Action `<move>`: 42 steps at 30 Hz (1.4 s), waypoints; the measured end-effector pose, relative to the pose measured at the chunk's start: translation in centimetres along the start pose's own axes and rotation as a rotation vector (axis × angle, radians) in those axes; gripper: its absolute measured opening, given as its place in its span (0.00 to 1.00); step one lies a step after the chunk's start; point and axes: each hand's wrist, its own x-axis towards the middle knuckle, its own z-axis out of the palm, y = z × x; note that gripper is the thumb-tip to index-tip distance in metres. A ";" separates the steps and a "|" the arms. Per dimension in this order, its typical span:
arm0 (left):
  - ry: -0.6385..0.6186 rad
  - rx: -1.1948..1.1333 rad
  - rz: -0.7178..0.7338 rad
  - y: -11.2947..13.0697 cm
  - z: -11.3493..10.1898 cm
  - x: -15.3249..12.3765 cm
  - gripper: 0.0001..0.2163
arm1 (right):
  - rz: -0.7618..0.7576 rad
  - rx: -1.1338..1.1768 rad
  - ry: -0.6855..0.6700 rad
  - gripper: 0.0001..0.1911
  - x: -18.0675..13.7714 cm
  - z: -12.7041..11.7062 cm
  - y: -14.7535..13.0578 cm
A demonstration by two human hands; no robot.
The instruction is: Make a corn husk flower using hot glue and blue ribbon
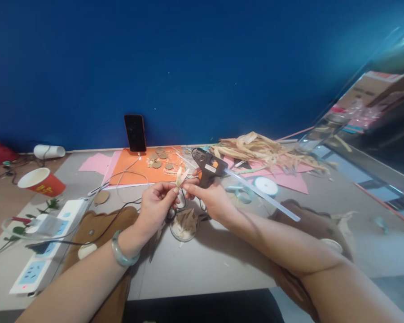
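One left hand [159, 202] is pinching one pale husk-like piece [179, 176], which I am seeing remotely above one round dish [183, 239], while one right hand [215, 196] is gripping one glue gun [211, 168], both hands nearly meeting, and one phone [135, 133] is standing behind.

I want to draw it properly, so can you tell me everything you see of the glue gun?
The glue gun has a black, plastic-looking body with orange parts and a small pale label. Its nozzle points up and left in the picture. A long, cloudy-white stick juts from its back, slanting down to the right. The right hand holds its handle. Whether it's hot doesn't show.
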 end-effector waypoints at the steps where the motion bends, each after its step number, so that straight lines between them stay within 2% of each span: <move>1: 0.008 0.009 0.003 0.1 0.0 0.0 0.13 | 0.011 0.009 -0.002 0.08 -0.1 0.0 0.0; 7: 0.091 0.127 0.104 -0.1 -0.2 0.1 0.11 | 0.056 0.099 -0.019 0.09 -0.1 0.1 0.1; 14: 0.104 0.261 0.185 -1.0 -0.8 0.4 0.09 | 0.134 0.157 -0.023 0.09 0.0 0.3 0.1; 23: 0.100 0.342 0.193 -1.1 -1.2 0.7 0.08 | 0.189 0.151 -0.041 0.07 -0.1 0.3 -0.1; 42: 0.090 0.384 0.201 -1.0 -1.3 0.9 0.09 | 0.186 0.162 -0.069 0.08 -0.2 0.2 -0.3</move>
